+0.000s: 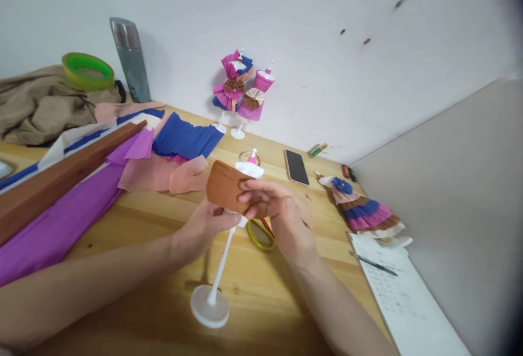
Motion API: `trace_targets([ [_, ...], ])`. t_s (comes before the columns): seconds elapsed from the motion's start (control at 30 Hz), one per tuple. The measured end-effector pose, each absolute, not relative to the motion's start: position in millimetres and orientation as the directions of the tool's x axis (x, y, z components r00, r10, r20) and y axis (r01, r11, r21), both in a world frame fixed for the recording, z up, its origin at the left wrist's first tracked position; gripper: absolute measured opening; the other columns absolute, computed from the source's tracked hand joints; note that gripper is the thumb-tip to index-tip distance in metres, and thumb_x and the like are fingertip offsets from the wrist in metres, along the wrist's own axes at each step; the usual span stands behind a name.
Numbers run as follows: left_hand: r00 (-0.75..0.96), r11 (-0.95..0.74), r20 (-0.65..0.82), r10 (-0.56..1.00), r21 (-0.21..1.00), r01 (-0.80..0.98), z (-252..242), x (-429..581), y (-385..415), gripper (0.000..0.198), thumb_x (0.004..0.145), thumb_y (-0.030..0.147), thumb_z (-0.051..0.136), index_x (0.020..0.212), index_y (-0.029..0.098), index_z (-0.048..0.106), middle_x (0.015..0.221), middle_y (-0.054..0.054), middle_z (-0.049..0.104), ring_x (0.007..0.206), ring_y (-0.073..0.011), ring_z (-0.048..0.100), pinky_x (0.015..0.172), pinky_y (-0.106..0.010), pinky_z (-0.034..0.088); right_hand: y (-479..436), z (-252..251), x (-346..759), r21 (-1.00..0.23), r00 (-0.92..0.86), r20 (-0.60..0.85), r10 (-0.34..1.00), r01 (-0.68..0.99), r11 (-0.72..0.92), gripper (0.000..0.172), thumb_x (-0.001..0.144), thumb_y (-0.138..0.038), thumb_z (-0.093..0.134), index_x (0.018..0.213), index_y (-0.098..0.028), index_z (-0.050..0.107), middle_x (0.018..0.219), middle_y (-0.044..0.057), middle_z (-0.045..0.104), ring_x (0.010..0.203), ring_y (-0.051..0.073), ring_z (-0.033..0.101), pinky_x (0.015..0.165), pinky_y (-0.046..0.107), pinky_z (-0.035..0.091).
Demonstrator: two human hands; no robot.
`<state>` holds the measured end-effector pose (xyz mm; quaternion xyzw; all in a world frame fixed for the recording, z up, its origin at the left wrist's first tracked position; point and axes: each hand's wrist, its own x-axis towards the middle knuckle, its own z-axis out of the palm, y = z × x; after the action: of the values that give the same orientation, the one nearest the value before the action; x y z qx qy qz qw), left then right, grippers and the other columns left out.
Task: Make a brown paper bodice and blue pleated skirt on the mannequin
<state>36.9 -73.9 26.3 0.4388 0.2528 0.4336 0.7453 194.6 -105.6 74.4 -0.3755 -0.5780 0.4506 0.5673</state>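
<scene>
A small white stand [220, 266] is the landmark here, its disc base toward the wearer and its stem leaning away over the counter [139, 301]. Whether the base rests on the wood or hangs just above it, I cannot tell. The brown piece [223, 182], apparently crepe paper, lies across the front of the stand's white form [250, 170], hiding its middle.

The left hand [206, 222] is closed around the stand just under the form, thumb in front, its other fingers largely hidden. The right hand [286, 212] pinches the right part of the brown piece between thumb and bent fingers.

The step in hand looks like fitting or lining up the brown piece against the form. Whether any of it is fastened does not show. The next move seems to call for a steady left grip and a light, even pull from the right, since thin paper could crease or slip.

The scissors [263, 248] lie just right of the stand, below the right hand. Left of the stand and beyond are blue paper [186, 137] and purple paper [77, 225]; farther right of it, a layered dress [365, 209] lies beside a written sheet [408, 301].
</scene>
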Motion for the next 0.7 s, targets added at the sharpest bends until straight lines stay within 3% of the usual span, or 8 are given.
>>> trace_targets([
  [0.17,0.472,0.276,-0.014,0.881,0.826,-0.492,32.6,38.8,-76.3,0.032,0.076,0.037,0.078,0.1,0.018,0.072,0.097,-0.007,0.073,0.109,-0.0293,0.062,0.097,-0.041,0.048,-109.4,80.6,191.8,-0.945,-0.136,0.319,0.938,0.029,0.326,0.032,0.093,-0.046,0.06,0.111,-0.023,0.072,0.113,0.011,0.073,0.092,0.023,0.072,0.069,0.033,0.061],
  [0.27,0.442,0.352,-0.145,0.885,0.83,-0.433,36.2,38.6,-76.3,0.027,0.076,0.038,0.078,0.089,0.015,0.072,0.09,-0.009,0.073,0.103,-0.029,0.065,0.094,-0.04,0.05,-109.0,85.0,200.2,-0.853,-0.018,0.481,0.877,0.221,0.473,0.016,0.092,-0.031,0.064,0.103,-0.027,0.074,0.109,0.007,0.074,0.082,0.018,0.072,0.069,0.033,0.059],
  [0.33,0.422,0.349,-0.163,0.892,0.842,-0.412,36.2,38.6,-75.3,0.025,0.075,0.037,0.079,0.083,0.014,0.072,0.086,-0.009,0.073,0.099,-0.0285,0.066,0.09,-0.039,0.051,-103.8,85.9,213.6,-0.718,0.105,0.645,0.757,0.424,0.552,0.016,0.088,-0.026,0.068,0.104,-0.028,0.074,0.107,0.006,0.073,0.089,0.019,0.069,0.077,0.034,0.057],
  [0.4,0.407,0.33,-0.15,0.901,0.847,-0.417,35.6,39.0,-73.6,0.023,0.074,0.035,0.079,0.082,0.015,0.071,0.081,-0.008,0.072,0.094,-0.0278,0.067,0.084,-0.037,0.053,-95.4,84.6,229.9,-0.678,0.187,0.678,0.711,0.534,0.506,0.03,0.08,-0.031,0.076,0.11,-0.027,0.073,0.117,0.008,0.071,0.11,0.024,0.065,0.088,0.037,0.054],
  [0.43,0.406,0.323,-0.139,0.903,0.844,-0.429,35.6,39.3,-72.7,0.023,0.073,0.034,0.079,0.085,0.015,0.071,0.08,-0.007,0.072,0.093,-0.0275,0.067,0.081,-0.036,0.054,-90.8,83.3,237.4,-0.736,0.226,0.621,0.751,0.497,0.459,0.038,0.078,-0.037,0.078,0.114,-0.026,0.071,0.121,0.009,0.07,0.114,0.025,0.064,0.09,0.038,0.053],
  [0.53,0.41,0.32,-0.122,0.904,0.829,-0.459,36.7,40.1,-70.1,0.035,0.073,0.031,0.078,0.104,0.019,0.069,0.085,-0.005,0.072,0.095,-0.0269,0.068,0.077,-0.034,0.056,-80.0,77.8,249.2,-0.951,0.246,0.289,0.925,0.183,0.248,0.055,0.073,-0.06,0.074,0.113,-0.022,0.069,0.11,0.011,0.075,0.096,0.027,0.071,0.076,0.038,0.056],
  [0.6,0.403,0.32,-0.124,0.907,0.825,-0.466,37.2,40.0,-68.6,0.046,0.073,0.032,0.079,0.115,0.021,0.066,0.09,-0.005,0.073,0.095,-0.026,0.068,0.077,-0.034,0.057,-77.0,74.3,245.9,-0.996,0.197,0.084,0.977,0.006,0.085,0.06,0.071,-0.066,0.071,0.109,-0.02,0.069,0.099,0.011,0.077,0.086,0.027,0.072,0.066,0.036,0.055],
  [0.7,0.396,0.31,-0.111,0.912,0.819,-0.483,35.4,39.3,-66.9,0.052,0.073,0.034,0.079,0.122,0.022,0.064,0.099,-0.006,0.074,0.096,-0.0262,0.069,0.079,-0.035,0.057,-77.2,70.5,230.1,-0.994,0.144,-0.052,0.988,-0.103,-0.037,0.056,0.065,-0.06,0.079,0.104,-0.02,0.069,0.09,0.009,0.077,0.075,0.024,0.071,0.06,0.033,0.053],
])
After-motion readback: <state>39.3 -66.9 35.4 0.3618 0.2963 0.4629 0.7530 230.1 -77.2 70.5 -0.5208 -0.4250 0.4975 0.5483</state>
